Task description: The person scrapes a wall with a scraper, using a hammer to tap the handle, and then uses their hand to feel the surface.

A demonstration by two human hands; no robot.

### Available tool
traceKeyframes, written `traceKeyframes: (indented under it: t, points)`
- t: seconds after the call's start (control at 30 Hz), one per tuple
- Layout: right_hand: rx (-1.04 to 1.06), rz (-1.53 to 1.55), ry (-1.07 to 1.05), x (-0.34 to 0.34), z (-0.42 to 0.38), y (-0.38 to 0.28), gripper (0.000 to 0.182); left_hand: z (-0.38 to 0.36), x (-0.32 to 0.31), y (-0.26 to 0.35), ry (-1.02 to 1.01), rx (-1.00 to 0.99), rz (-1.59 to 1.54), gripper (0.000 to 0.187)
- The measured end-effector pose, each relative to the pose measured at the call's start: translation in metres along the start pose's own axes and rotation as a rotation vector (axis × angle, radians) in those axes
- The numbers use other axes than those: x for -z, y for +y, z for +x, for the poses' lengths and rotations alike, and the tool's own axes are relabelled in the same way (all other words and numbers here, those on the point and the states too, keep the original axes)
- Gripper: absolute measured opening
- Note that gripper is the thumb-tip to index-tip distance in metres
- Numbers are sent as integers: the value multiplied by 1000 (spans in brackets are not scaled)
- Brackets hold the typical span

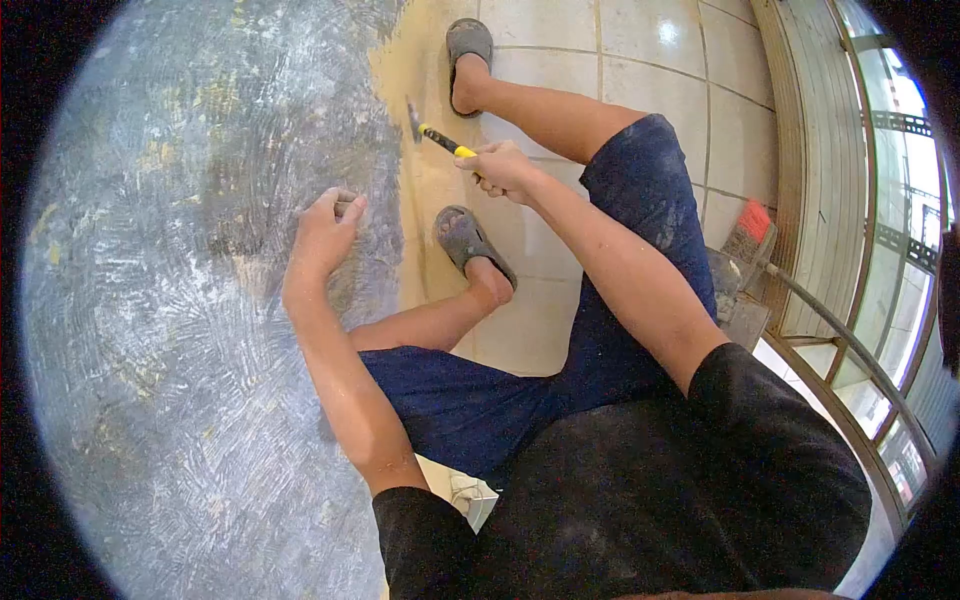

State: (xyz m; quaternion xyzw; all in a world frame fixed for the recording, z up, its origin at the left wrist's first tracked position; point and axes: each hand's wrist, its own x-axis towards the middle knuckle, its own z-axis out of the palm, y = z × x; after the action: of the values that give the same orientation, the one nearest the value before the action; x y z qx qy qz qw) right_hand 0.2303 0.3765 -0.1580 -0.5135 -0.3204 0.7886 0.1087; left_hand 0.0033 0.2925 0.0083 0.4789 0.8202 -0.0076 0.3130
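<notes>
My right hand (500,168) is wrapped around a hammer (440,140) with a yellow and black handle. The dark, narrow hammer head points left, over the tan strip beside a large grey, mottled surface (170,400) with swirling scratch marks. Over that grey surface, close to its right edge, is my left hand (328,228). Its fingers are curled in with the thumb near them, and I cannot tell what is in them, if anything. Pale dust shows on the left fingers.
My feet, in grey slippers (470,240), stand on both sides of the hammer, by the beige tile floor (650,60). A red-ended brush-like thing (752,222) lies by my right knee. A hose or rod (830,315) runs along the metal-framed panels (800,120) at right.
</notes>
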Motion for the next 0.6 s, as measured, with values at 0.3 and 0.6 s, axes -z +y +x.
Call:
traceKeyframes:
  t: [0.3,0.6]
  points:
    - [85,196,-129,-4,2,16,30,3,1,-6,31,-35,23,35]
    - [-5,132,-84,-6,12,23,18,0,2,3,0,16,24,36]
